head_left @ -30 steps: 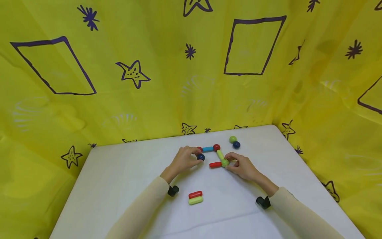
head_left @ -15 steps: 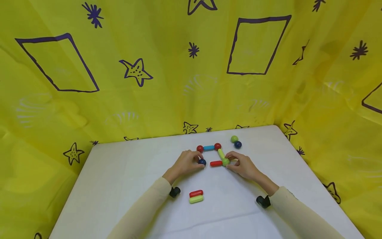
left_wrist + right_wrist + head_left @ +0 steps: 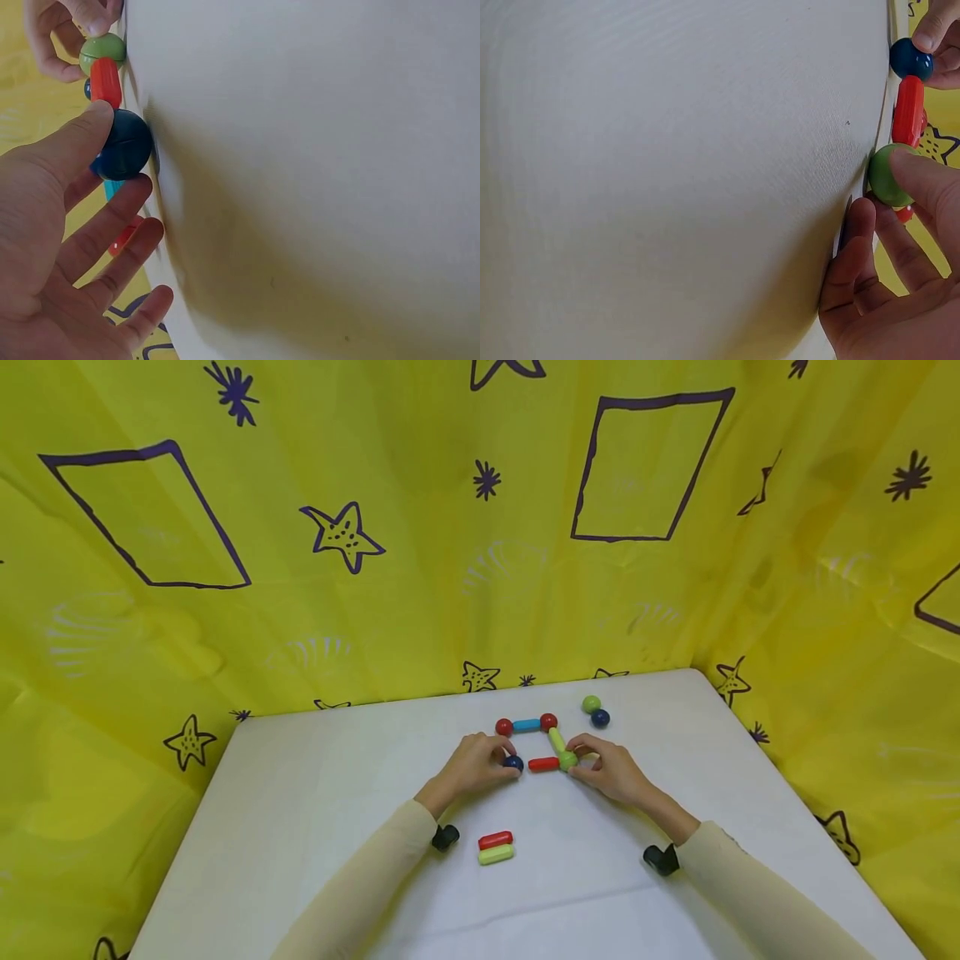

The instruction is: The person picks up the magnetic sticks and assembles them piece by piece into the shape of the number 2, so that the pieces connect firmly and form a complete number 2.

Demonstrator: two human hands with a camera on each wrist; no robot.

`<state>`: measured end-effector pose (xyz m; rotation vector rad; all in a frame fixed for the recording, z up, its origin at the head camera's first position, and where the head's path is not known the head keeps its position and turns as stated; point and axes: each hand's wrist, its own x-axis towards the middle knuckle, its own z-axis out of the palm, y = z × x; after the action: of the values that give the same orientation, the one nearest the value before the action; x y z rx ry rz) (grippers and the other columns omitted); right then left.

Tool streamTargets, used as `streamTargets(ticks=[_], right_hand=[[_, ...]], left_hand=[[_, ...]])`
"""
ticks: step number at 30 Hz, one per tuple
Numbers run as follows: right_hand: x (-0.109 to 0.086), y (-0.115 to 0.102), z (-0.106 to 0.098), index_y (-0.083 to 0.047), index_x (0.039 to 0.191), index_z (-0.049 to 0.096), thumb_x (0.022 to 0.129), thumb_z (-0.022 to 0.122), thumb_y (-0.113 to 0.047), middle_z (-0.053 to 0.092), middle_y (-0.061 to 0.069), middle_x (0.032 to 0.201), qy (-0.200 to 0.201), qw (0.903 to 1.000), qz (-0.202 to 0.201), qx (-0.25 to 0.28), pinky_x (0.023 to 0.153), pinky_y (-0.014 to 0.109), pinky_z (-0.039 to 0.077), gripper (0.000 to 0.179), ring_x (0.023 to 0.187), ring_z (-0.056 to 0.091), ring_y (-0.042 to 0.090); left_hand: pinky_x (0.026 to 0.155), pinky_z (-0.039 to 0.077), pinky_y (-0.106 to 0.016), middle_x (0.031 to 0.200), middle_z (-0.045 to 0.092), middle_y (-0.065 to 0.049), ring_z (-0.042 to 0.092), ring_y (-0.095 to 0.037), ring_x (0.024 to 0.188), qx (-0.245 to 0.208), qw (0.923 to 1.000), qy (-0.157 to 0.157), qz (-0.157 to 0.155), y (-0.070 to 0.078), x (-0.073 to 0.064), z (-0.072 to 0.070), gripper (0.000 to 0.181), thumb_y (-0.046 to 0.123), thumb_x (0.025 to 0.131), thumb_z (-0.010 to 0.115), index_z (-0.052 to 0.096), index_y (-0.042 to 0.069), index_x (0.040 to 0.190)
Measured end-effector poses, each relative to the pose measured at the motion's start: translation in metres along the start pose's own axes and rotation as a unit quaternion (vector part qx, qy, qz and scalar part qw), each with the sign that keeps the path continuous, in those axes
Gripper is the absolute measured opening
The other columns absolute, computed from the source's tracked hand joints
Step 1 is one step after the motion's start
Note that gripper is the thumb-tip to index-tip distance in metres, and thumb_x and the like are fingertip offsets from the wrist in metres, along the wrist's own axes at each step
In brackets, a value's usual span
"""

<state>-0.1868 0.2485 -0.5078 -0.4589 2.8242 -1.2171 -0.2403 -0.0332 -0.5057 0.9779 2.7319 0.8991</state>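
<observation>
My left hand point(image 3: 474, 765) pinches a dark blue ball point(image 3: 126, 145) between thumb and fingers, low over the table. Just right of that ball lies a red rod point(image 3: 543, 764), with a small gap between them in the head view. The rod's other end joins a green ball point(image 3: 889, 175), which my right hand point(image 3: 613, 770) pinches. From the green ball a yellow-green rod point(image 3: 557, 741) runs back to a red ball point(image 3: 549, 722). A blue rod point(image 3: 527, 725) links this one to a second red ball point(image 3: 504, 727) behind my left hand.
A loose red rod point(image 3: 495, 840) and a yellow-green rod point(image 3: 496, 855) lie side by side nearer the front. Another green ball point(image 3: 591, 704) and a dark blue ball point(image 3: 600, 718) sit at the back right. Yellow patterned cloth point(image 3: 420, 610) stands behind the white table point(image 3: 315, 793).
My left hand has brought the dark blue ball away from the back left red ball, toward the front and slightly right, near the red rod's free end. My right hand keeps holding the green ball.
</observation>
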Motion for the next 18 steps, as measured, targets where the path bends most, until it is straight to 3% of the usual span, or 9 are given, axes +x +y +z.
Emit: streamTargets(ticks=[18], right_hand=[[0.0033,-0.0026,0.0027,-0.012,0.12,0.064,0.091,0.078,-0.009,0.073,0.013,0.111,0.005,0.9999,0.0,-0.01,0.06,0.025,0.048,0.032,0.061,0.054,0.013]], left_hand=[[0.084,0.047,-0.031,0.091,0.073,0.004,0.058,-0.013,0.085,0.008,1.0,-0.004,0.003,0.0036,0.0022,-0.0013,0.028,0.033,0.089,0.082,0.075,0.015,0.11]])
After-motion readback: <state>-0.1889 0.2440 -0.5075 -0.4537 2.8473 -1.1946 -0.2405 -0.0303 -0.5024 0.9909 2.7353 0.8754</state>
